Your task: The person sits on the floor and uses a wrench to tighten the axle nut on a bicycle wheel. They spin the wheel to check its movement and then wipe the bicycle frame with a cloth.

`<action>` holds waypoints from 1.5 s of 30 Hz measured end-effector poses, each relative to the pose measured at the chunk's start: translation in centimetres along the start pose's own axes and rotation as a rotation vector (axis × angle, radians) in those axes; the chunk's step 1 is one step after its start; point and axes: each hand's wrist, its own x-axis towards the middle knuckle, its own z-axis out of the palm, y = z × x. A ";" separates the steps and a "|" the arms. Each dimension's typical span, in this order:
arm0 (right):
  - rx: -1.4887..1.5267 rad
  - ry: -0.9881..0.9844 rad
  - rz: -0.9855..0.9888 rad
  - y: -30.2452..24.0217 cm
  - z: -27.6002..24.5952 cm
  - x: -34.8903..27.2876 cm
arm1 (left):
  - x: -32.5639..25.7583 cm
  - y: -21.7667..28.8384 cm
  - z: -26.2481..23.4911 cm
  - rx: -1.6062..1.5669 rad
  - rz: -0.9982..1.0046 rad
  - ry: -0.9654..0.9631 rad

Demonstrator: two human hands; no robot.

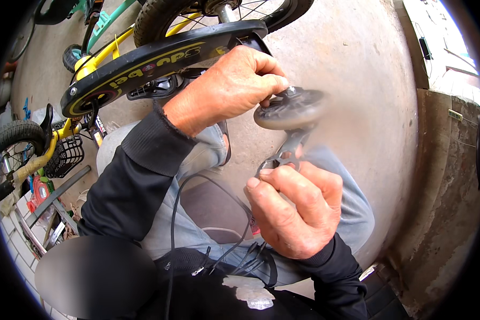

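Note:
My left hand [226,88] is closed, its thumb and fingers pinched at the bolt end in the hub of a small dark wheel [296,111]. The wheel has a pale rim, partly smeared by motion, and hangs above the floor in front of me. Below it, a flat grey metal spanner [287,150] with cut-out holes reaches up to the wheel's underside. My right hand [298,208] is closed round the spanner's near end; the fingers hide that end. Where the spanner meets the wheel is blurred.
A yellow child's bicycle [90,66] with a black chain guard [165,61] lies at the upper left. Its black basket [65,157] is at the left, near metal bars [58,194]. A black cable [175,224] loops over my lap. A worn wall [437,202] stands at the right.

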 end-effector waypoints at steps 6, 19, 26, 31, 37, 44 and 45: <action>0.118 0.005 0.103 -0.1 0.2 -0.4 | 0.0 -0.3 -0.1 -0.005 0.016 0.012; 0.280 0.275 0.859 6.9 3.6 -1.3 | 0.0 -0.6 -0.2 -0.018 0.033 0.009; 0.091 -0.169 0.897 19.6 19.5 -13.1 | 0.5 -0.3 0.2 0.017 0.024 0.012; 0.106 -0.466 0.973 17.6 24.2 -13.5 | 0.6 -0.2 0.6 0.010 0.035 0.032; 0.077 -0.568 0.970 17.1 24.6 -14.1 | 0.9 0.1 0.4 -0.030 0.004 0.291; 0.053 -0.622 0.994 17.6 22.3 -15.1 | 1.8 0.9 1.0 -0.073 -0.047 0.319; 0.050 -0.633 0.995 18.0 22.7 -14.9 | 1.9 0.9 0.9 -0.080 -0.049 0.317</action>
